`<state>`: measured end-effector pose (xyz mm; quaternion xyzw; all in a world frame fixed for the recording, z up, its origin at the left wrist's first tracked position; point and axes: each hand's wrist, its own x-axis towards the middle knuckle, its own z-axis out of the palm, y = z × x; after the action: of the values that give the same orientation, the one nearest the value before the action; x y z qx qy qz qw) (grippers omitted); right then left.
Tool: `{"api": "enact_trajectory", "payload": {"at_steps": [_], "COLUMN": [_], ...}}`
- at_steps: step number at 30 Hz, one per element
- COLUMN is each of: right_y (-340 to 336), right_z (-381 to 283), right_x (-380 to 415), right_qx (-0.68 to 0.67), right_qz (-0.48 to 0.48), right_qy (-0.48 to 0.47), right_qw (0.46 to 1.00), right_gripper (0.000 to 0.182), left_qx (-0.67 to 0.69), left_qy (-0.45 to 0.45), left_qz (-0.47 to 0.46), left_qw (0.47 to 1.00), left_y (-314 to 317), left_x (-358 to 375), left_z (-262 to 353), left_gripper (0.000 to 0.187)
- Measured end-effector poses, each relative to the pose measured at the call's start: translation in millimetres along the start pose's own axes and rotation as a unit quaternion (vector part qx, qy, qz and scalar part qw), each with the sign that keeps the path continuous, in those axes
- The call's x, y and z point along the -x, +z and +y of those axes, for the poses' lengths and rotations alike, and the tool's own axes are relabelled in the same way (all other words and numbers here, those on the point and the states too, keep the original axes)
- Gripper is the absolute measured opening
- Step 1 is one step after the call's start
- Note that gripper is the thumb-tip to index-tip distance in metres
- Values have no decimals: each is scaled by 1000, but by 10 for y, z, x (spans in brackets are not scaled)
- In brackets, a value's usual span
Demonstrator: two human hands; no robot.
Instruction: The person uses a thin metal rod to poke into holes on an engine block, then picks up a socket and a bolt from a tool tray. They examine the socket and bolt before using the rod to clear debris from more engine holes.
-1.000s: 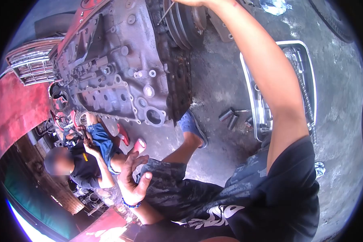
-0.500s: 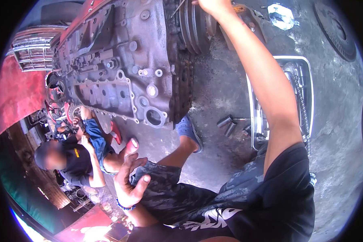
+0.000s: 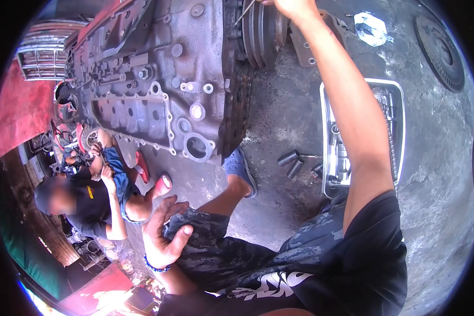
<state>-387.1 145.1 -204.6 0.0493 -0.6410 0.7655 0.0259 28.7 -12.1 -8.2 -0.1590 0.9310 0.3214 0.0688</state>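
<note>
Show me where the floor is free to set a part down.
Bare floor shows between the engine block and the tray, above the loose sockets in view. More lies right of the tray, below the dark disc. It is crowded inside the tray, among its tools, and at left, where parts surround the other person.

Shirt print: we see bold white, letter-like lettering (image 3: 279, 283) with rounded and curling strokes across the wearer's black shirt (image 3: 374, 253), between five and six o'clock in the head view; we cannot make out a word.
Yellow mark: we see a small, narrow yellow label (image 3: 90, 192) on the co-worker's dark shirt (image 3: 92, 217), between eight and nine o'clock; it is too small for us to read.
Legible words or numbers: we can read none.
</note>
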Motion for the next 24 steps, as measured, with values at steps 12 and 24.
{"api": "enact_trajectory", "payload": {"at_steps": [12,24], "right_y": [47,140], "right_z": [209,8], "right_x": [-50,25], "right_qx": [-74,-52], "right_qz": [21,-13], "right_qy": [-3,-29], "right_qw": [997,998], "right_gripper": [17,20], "left_qx": [9,-6], "left_qy": [-7,-9], "left_qz": [3,0], "left_qw": [1000,1000], "left_y": [10,-18], "left_x": [-6,22], "left_z": [-9,-64], "left_gripper": [60,63]}}
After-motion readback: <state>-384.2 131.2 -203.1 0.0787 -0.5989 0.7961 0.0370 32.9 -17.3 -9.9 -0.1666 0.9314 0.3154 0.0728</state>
